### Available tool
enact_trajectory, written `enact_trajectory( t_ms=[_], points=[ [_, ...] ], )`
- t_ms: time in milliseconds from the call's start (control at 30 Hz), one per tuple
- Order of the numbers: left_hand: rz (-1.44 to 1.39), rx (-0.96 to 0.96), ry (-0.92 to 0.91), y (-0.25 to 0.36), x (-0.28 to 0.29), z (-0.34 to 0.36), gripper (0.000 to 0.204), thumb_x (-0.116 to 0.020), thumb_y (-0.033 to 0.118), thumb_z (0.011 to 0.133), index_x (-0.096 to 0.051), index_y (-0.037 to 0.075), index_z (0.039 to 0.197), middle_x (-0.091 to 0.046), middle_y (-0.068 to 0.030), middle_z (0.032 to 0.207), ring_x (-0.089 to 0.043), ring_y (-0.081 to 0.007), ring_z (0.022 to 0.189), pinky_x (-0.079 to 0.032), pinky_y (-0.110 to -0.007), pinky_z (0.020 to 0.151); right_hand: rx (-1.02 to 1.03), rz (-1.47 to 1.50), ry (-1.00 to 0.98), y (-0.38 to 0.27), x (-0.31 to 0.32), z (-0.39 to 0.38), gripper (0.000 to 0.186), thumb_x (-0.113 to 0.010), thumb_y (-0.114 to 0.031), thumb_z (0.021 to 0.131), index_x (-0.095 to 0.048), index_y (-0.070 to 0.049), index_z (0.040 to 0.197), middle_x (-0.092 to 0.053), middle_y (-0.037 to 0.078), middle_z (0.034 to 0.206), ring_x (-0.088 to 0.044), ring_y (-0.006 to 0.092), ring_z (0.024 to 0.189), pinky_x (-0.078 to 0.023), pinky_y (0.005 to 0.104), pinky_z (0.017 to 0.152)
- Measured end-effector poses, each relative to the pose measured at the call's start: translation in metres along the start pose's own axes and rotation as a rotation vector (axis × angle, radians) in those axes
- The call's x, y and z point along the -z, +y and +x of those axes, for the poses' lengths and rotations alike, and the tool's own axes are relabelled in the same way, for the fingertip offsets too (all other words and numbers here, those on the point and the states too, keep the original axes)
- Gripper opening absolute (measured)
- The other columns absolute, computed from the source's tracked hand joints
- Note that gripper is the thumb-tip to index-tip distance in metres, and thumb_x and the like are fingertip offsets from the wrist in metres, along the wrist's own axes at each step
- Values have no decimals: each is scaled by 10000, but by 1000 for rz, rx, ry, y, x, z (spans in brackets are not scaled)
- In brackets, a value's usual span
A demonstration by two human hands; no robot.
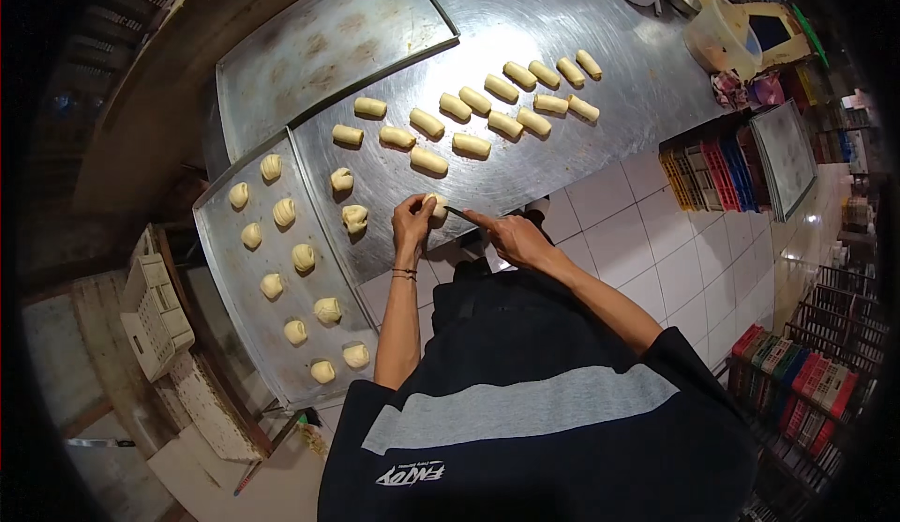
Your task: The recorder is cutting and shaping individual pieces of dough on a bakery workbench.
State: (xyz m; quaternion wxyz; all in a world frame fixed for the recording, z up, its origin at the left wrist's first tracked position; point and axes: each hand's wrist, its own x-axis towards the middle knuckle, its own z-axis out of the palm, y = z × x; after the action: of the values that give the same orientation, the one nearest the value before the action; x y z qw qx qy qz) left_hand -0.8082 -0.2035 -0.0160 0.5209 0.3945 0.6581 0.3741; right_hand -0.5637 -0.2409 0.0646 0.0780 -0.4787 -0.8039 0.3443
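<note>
At the near edge of the metal table, my left hand (411, 225) pinches a piece of dough (438, 207), its fingers partly covering it. My right hand (514, 238) grips a knife (459, 213) whose dark blade reaches to the dough's right side. Beyond my hands lie several short dough rolls (428, 160) in loose slanting rows. To the left of my left hand, two shaped dough pieces (354, 218) rest on the tabletop. Further left, several shaped buns (303, 258) sit spaced apart on a metal baking tray (323, 395).
Another baking tray (328, 44) lies at the far left of the metal table (637, 63). A white tub (722, 39) and other containers stand at the far right corner. Stacked coloured crates (717, 175) are beside the table on the right, over a tiled floor (647, 241).
</note>
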Motion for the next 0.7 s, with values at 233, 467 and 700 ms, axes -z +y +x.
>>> enact_trajectory(
  t_ms=[233,467,700],
  points=[
    [-269,135,94,-20,-3,-1,151,-770,74,958,-758,-18,1078,-742,-103,936,-691,-175,821,-573,-325,695,9,-85,-21,-13,-15,7,799,-551,-2,871,-411,-214,1628,-685,202,728,-685,409,672,-550,516,661],
    [-188,173,89,-7,-2,-8,146,-784,77,942,-767,-41,1027,-749,-110,920,-689,-172,817,-575,-323,722,12,-157,-11,-11,-28,12,784,-535,-24,888,-394,-206,1637,-719,213,805,-692,415,678,-554,521,646],
    [-89,170,138,-10,-4,2,175,-802,109,926,-778,-35,1021,-756,-113,913,-685,-180,785,-572,-341,703,13,-150,1,-6,-31,21,771,-520,-49,901,-375,-180,1647,-708,226,794,-691,419,694,-546,520,641]
  ],
)
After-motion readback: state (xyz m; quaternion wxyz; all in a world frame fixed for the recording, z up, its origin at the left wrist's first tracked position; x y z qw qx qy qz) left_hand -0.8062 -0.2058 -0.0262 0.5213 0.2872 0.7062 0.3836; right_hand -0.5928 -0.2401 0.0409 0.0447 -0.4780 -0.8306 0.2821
